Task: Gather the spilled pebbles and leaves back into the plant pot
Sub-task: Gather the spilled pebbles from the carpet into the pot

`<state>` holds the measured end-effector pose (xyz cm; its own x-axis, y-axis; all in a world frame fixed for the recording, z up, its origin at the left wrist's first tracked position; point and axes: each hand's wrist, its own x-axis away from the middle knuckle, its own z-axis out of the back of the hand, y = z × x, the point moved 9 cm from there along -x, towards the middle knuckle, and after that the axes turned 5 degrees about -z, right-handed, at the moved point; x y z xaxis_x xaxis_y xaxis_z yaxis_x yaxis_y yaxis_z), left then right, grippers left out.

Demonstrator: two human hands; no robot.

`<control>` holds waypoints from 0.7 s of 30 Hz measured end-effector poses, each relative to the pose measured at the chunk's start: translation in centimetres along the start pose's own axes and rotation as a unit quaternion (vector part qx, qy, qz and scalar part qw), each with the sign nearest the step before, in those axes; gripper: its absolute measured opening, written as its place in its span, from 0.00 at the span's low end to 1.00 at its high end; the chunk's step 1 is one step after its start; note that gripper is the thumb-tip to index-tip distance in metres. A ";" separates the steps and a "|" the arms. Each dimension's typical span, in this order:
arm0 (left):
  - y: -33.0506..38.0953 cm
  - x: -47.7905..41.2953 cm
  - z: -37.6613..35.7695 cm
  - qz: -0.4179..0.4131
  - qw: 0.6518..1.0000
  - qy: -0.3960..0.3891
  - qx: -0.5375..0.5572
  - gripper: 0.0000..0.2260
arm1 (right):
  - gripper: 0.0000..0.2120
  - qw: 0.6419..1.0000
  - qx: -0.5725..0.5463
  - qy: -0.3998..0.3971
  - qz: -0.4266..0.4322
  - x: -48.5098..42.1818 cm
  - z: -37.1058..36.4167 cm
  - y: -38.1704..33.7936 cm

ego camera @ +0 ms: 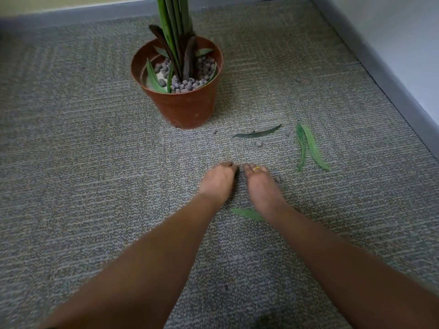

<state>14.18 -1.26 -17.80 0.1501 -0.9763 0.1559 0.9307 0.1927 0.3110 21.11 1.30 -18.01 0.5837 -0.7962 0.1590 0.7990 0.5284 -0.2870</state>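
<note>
Ahead and slightly left of the left hand [217, 181] and right hand [260, 186], which are drawn together with fingers curled down at the pebbles [241, 167], any hold being hidden, the plant pot [183, 108] is stood upright.

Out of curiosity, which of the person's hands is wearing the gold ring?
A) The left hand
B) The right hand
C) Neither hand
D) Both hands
B: the gold ring sits on a finger of the right hand, while the left hand beside it shows no ring.
</note>
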 end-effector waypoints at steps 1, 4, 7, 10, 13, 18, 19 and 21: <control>0.1 0.1 0.2 0.000 1.000 0.006 -0.004 0.14 | 0.23 1.000 0.004 0.008 0.004 -0.2 0.2 -0.1; 0.1 0.5 0.2 0.000 1.000 0.009 -0.007 0.09 | 0.17 1.000 -0.001 0.022 0.004 -0.2 0.4 -0.2; 0.2 0.7 0.6 0.000 1.000 0.016 0.001 0.08 | 0.13 0.998 -0.031 0.039 -0.026 0.0 0.8 0.5; 0.3 0.3 0.8 -0.008 1.000 0.011 -0.017 0.11 | 0.11 0.994 -0.069 0.058 -0.059 0.1 1.2 1.1; 0.0 0.5 0.6 -0.003 1.000 0.010 -0.004 0.11 | 0.11 0.988 -0.104 0.057 -0.102 -0.1 1.4 1.7; -2.6 1.3 0.8 0.053 0.988 0.026 0.142 0.11 | 0.05 0.942 -0.260 0.062 -0.201 0.3 1.7 3.1; -3.2 1.4 1.0 0.060 0.982 0.032 0.178 0.10 | 0.03 0.925 -0.305 0.069 -0.217 0.3 2.0 3.1; -4.7 1.8 1.5 0.074 0.968 0.045 0.233 0.10 | 0.03 0.892 -0.381 0.075 -0.232 -0.5 3.0 2.3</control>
<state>9.61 -3.82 -17.53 0.3189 -0.9348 0.1562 0.6473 0.3351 0.6846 23.08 3.74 -15.95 0.1444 -0.9380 0.3152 0.5864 -0.1754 -0.7908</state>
